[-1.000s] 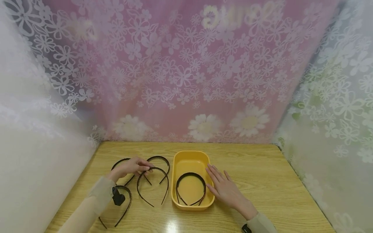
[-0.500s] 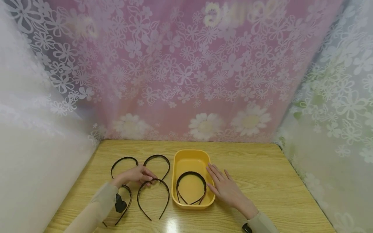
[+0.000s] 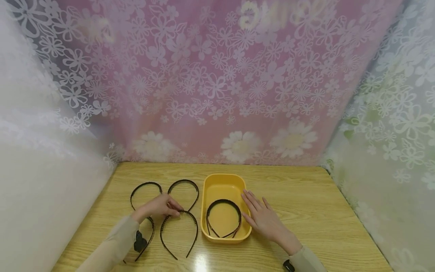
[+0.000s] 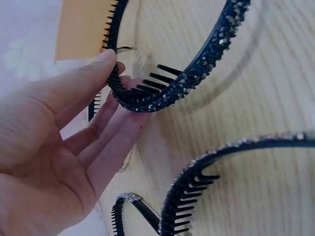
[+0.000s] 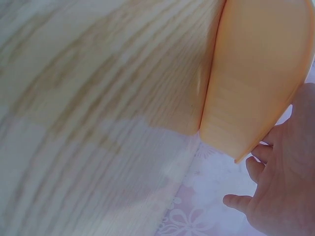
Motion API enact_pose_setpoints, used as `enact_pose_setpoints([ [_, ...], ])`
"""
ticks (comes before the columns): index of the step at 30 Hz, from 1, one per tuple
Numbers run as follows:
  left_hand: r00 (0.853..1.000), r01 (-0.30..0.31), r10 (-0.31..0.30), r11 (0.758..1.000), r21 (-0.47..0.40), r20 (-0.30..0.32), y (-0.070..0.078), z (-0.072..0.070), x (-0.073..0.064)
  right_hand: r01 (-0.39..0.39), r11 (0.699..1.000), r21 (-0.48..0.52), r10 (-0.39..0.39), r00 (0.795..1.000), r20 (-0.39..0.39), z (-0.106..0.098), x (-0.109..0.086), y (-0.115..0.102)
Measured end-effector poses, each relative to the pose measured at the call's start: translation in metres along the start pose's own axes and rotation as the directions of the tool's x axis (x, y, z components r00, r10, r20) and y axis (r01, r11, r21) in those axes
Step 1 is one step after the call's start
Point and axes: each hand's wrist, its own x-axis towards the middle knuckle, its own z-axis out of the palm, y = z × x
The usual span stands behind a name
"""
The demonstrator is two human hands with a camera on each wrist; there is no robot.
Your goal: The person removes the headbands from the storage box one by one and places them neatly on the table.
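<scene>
Since the earlier pictures, the left hand (image 3: 159,206) has pulled one toothed headband (image 3: 180,232) toward the near edge of the tabletop (image 3: 306,211), away from the two headbands at the back. Now the grip of this hand pinches the top of the arc of that headband between thumb and fingers (image 4: 115,132); the left wrist view shows the teeth and small sparkling stones on it. This headband lies at about 9 o'clock from the yellow tray (image 3: 222,181), just beside it. A second headband (image 3: 184,185) and a third one (image 3: 144,187) lie at about 12 o'clock from the left hand. A fourth one (image 3: 149,226) is partly under the left sleeve. One more headband (image 3: 223,204) lies inside the tray. The right hand (image 3: 263,219) rests flat with straight fingers against the right wall of the tray and holds nothing.
</scene>
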Motion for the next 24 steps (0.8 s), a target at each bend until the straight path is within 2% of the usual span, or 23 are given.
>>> enact_pose_setpoints([
  [7, 0.999, -0.01, 0.011, 1.0, 0.023, -0.049, -0.005, 0.008, -0.001, -0.006, 1.0, -0.011, 0.006, 1.0, 0.012, 0.001, 0.001, 0.0],
  [13, 0.995, -0.006, 0.012, 0.998, 0.061, -0.098, -0.005, 0.015, -0.005, 0.003, 1.0, -0.015, -0.003, 1.0, -0.007, 0.0, 0.0, 0.0],
  [18, 0.993, -0.01, 0.019, 0.997, 0.08, -0.115, -0.007, 0.021, -0.007, 0.017, 1.0, 0.007, -0.016, 0.999, -0.035, -0.001, 0.0, 0.0],
  [24, 0.986, -0.017, 0.033, 0.995, 0.095, -0.162, -0.003, 0.02, -0.006, 0.022, 1.0, 0.004, -0.022, 0.999, -0.038, 0.0, 0.0, 0.0],
])
